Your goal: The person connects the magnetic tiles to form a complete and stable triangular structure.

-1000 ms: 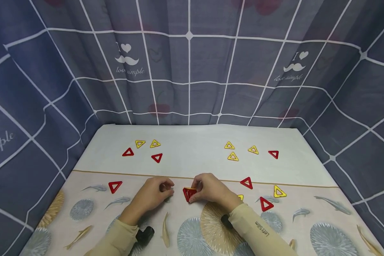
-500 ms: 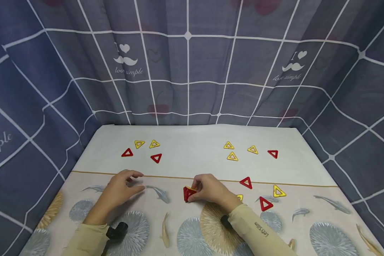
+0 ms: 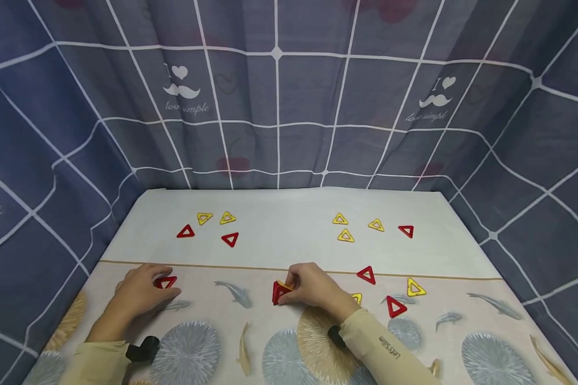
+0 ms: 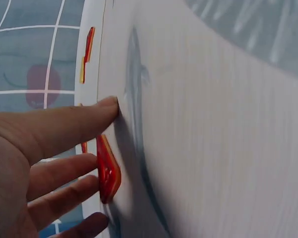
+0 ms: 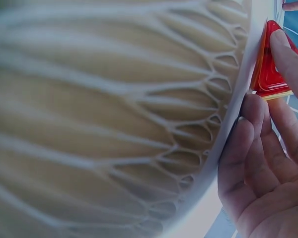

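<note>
My right hand [image 3: 313, 289] pinches a small upright cluster of red and yellow triangles [image 3: 279, 292] at the middle of the table. In the right wrist view the thumb lies on a red triangle [image 5: 272, 74], with yellow edges beside and under it. At the left, my left hand [image 3: 137, 291] is spread around a red triangle [image 3: 166, 282] lying on the patterned cloth. The left wrist view has that triangle [image 4: 108, 173] between the thumb and the fingertips of the left hand [image 4: 54, 148]; whether they touch it I cannot tell.
On the white strip, red and yellow triangles lie at the back left [image 3: 185, 231] and back right [image 3: 345, 236]. More lie on or near the cloth right of my right hand, among them a red one [image 3: 395, 306] and a yellow one [image 3: 416, 287]. A grid-patterned curtain [image 3: 250, 96] surrounds the table.
My left hand has moved away from the cluster to the left and come down around the lone red triangle. The right hand keeps its pinch in nearly the same place. The view has shifted slightly.
</note>
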`<state>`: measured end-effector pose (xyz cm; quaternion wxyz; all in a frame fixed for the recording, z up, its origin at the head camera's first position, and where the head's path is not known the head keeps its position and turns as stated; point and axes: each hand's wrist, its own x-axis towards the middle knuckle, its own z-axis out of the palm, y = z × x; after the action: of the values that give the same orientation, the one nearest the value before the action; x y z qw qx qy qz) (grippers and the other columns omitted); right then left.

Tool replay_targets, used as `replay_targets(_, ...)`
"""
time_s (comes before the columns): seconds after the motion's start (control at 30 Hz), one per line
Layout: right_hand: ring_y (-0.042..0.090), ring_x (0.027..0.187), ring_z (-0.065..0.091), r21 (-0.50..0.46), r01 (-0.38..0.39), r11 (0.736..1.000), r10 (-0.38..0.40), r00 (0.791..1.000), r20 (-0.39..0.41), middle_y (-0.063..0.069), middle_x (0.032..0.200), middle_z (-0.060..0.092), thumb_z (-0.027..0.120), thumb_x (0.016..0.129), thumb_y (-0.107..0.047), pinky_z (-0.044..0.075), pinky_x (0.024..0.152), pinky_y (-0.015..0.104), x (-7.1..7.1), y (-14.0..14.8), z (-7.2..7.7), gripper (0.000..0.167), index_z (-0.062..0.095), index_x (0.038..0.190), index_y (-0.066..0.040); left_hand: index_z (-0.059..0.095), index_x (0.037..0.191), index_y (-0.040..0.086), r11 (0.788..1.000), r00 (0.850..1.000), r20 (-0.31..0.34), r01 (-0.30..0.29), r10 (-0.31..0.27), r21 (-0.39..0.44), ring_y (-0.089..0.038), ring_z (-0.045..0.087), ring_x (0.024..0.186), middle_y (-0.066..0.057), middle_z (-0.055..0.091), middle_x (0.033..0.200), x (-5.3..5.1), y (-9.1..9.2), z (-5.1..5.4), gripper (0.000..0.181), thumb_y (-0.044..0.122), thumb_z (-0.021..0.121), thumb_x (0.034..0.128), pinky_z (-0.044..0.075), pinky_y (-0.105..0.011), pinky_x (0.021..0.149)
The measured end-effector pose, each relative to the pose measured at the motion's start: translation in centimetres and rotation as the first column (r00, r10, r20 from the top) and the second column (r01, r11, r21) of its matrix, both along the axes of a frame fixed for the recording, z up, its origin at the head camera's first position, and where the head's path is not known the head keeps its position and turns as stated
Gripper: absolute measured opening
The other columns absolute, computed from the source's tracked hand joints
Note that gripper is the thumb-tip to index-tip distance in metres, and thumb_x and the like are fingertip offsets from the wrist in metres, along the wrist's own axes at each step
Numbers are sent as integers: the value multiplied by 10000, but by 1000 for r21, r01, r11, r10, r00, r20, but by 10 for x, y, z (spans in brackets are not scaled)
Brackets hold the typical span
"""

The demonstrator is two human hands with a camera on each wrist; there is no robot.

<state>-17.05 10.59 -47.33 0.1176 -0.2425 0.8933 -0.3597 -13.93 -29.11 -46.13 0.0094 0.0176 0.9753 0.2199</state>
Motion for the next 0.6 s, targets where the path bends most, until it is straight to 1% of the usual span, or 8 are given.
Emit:
replay_targets(0.1, 68, 675, 522, -2, 5, 1000, -5, 1000, 1, -94, 714, 575, 930, 722, -257, 465, 619, 254, 2, -2, 1, 320, 633, 795, -166, 684, 1179, -61, 1000, 1000, -7, 22, -22, 4, -516, 534, 1077, -303, 593, 1239, 1, -5, 1, 571, 298, 860, 772, 407, -647, 851)
replay_targets(0.23, 69, 669, 534, -10, 13, 1000, -13, 1000, 6, -97, 711, 586, 926, 729, -248, 473, 617, 257, 3, -2, 1, 298, 649, 795, -159, 706, 1105, -93, 999, 999, -13, 34, -34, 7, -385, 610, 932, -273, 636, 1125, 1, -9, 1, 484, 219, 859, 770, 471, -571, 816)
replay_targets(0.3, 68, 672, 544, -17, 14, 1000, -14, 1000, 10, -100, 714, 596, 918, 739, -240, 481, 622, 257, 3, -2, 1, 275, 663, 798, -157, 717, 1087, -88, 1000, 1000, -3, 25, -25, 5, -355, 614, 906, -256, 647, 1085, 0, -9, 1, 454, 206, 857, 770, 477, -559, 801)
replay_targets(0.43, 62, 670, 565, -34, 18, 999, -17, 1000, 23, -113, 721, 619, 896, 768, -223, 495, 626, 255, 3, 0, -1, 215, 691, 797, -167, 726, 1090, -74, 1000, 1000, 28, 3, -4, 21, -353, 629, 920, -226, 671, 1049, -1, -10, 0, 439, 211, 851, 780, 487, -553, 801)
replay_targets(0.5, 61, 665, 571, -42, 22, 999, -21, 999, 31, -118, 722, 630, 889, 777, -215, 498, 621, 256, 2, 1, -2, 191, 704, 794, -172, 726, 1099, -65, 1000, 999, 37, -2, 1, 30, -321, 623, 886, -186, 682, 1002, -2, -9, 1, 441, 218, 850, 784, 493, -522, 775)
replay_targets(0.6, 66, 657, 571, -47, 26, 999, -25, 999, 38, -119, 718, 639, 887, 781, -198, 496, 610, 258, 2, 2, -2, 170, 720, 788, -170, 727, 1109, -52, 999, 1000, 23, -3, 2, 36, -274, 607, 848, -135, 688, 954, -2, -5, 1, 446, 228, 853, 785, 489, -466, 733)
